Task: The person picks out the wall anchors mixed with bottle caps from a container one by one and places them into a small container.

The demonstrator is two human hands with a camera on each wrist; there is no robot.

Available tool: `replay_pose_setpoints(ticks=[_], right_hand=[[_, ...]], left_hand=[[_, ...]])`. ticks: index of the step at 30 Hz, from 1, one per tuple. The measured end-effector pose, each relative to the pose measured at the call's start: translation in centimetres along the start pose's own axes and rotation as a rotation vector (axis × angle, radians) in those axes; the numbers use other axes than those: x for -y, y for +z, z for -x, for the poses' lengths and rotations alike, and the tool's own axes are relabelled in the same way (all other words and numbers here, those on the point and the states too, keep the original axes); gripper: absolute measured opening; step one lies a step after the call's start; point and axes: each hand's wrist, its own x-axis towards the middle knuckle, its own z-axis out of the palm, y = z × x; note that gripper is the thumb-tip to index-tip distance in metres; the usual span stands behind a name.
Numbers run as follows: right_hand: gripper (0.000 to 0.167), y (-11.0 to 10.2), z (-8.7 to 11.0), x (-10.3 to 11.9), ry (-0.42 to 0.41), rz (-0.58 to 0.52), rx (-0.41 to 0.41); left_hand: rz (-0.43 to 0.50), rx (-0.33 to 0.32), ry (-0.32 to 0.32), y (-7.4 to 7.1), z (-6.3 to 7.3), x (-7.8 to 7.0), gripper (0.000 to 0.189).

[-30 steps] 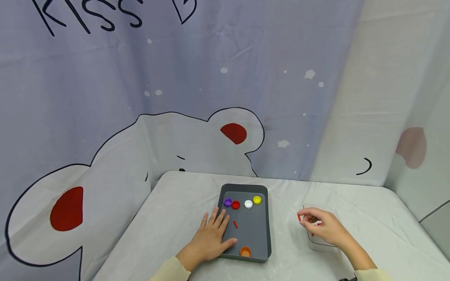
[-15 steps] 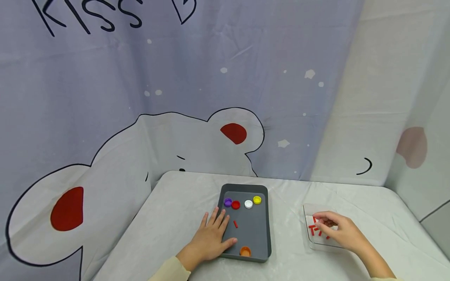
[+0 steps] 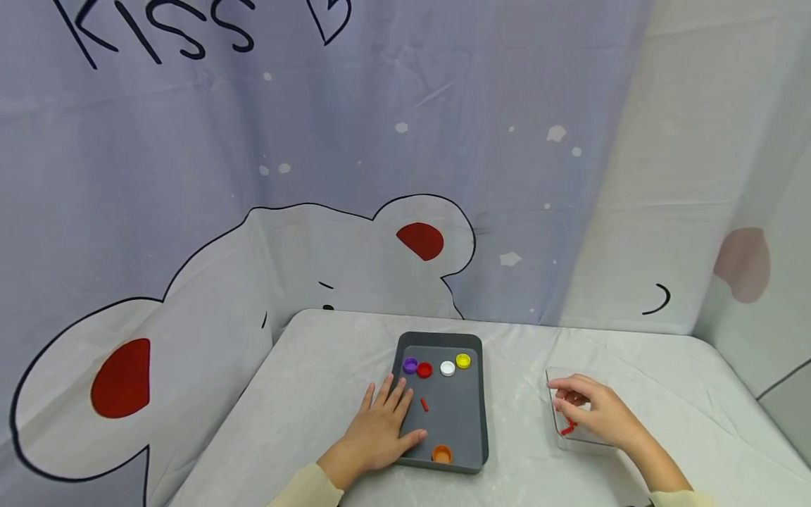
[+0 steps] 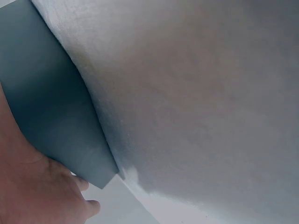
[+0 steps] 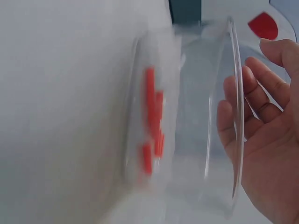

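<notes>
My left hand [image 3: 378, 427] lies with spread fingers across the left edge of a dark grey tray [image 3: 469, 422]. In the left wrist view that hand [image 4: 37, 186] is beside the tray's outer wall [image 4: 56, 88]. One short red stick [image 3: 424, 405] lies in the tray near my fingertips. My right hand [image 3: 595, 408] is over a clear plastic box [image 3: 553, 405], thumb and fingers apart, with nothing visible between them. Several red sticks [image 5: 152, 112] lie on the box's bottom; from the head view my right hand hides part of the box.
Purple [image 3: 410, 365], red [image 3: 424, 370], white [image 3: 447, 368] and yellow [image 3: 463, 360] round caps lie at the tray's far end. An orange cap [image 3: 441, 454] sits at its near end. White cloth [image 3: 513, 415] covers the table between tray and box; a printed curtain hangs behind.
A second ago my right hand pinched a red stick by the box's left edge; now none shows in its fingers. The sticks seen in the box lie closer together. The left hand stays put.
</notes>
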Motion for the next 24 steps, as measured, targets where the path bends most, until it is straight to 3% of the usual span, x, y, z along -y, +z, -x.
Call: replay_pose_setpoints(ticks=[11, 18, 24], right_hand=[[0.021, 4.2, -4.4, 3.1, -0.1, -0.032, 0.118], [0.021, 6.4, -6.4, 3.9, -0.09, -0.064, 0.222], [0.021, 8.0, -7.6, 4.4, -0.105, -0.075, 0.258]], left_hand=[[0.001, -0.013, 0.01, 0.3, 0.1, 0.2, 0.083], [0.004, -0.025, 0.022, 0.3, 0.1, 0.3, 0.081], [-0.008, -0.04, 0.018, 0.4, 0.0, 0.3, 0.082]])
